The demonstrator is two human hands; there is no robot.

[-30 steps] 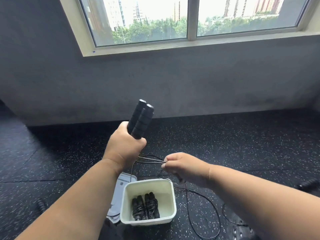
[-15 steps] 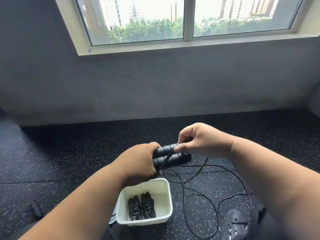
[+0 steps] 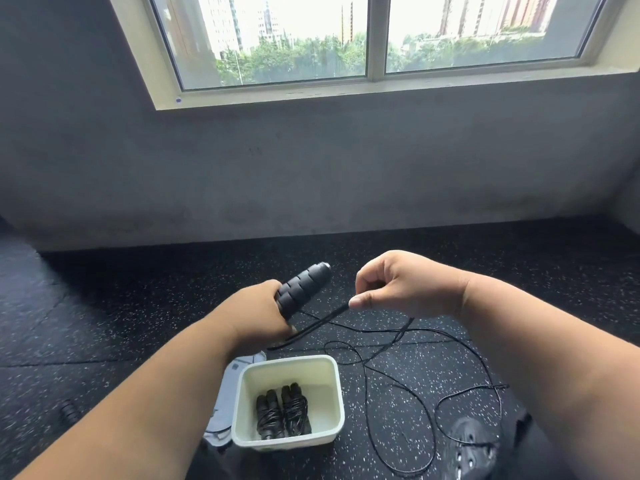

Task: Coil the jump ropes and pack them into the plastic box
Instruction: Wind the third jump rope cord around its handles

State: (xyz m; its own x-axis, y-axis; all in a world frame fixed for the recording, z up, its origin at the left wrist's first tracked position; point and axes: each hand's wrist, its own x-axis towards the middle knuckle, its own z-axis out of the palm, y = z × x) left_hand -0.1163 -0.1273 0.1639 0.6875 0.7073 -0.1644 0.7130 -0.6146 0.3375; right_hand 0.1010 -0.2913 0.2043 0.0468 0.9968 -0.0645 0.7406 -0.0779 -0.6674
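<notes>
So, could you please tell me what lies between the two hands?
In the head view, a taut doubled stretch of black cord runs from the left hand, gripping the handles, to the right hand's pinch.

**Handles Up Left, Box Down Centre**

The left hand [image 3: 258, 315] sits left of centre, the paired handles [image 3: 302, 287] poking up and right from it. Right of them, the right hand [image 3: 403, 284] holds the cord [image 3: 320, 323], which trails to the lower right across the floor [image 3: 104, 306]. Below both hands, lower centre, the plastic box [image 3: 289, 401] holds a coiled rope [image 3: 282, 412]; a lid [image 3: 225, 396] lies against its left side.
</notes>
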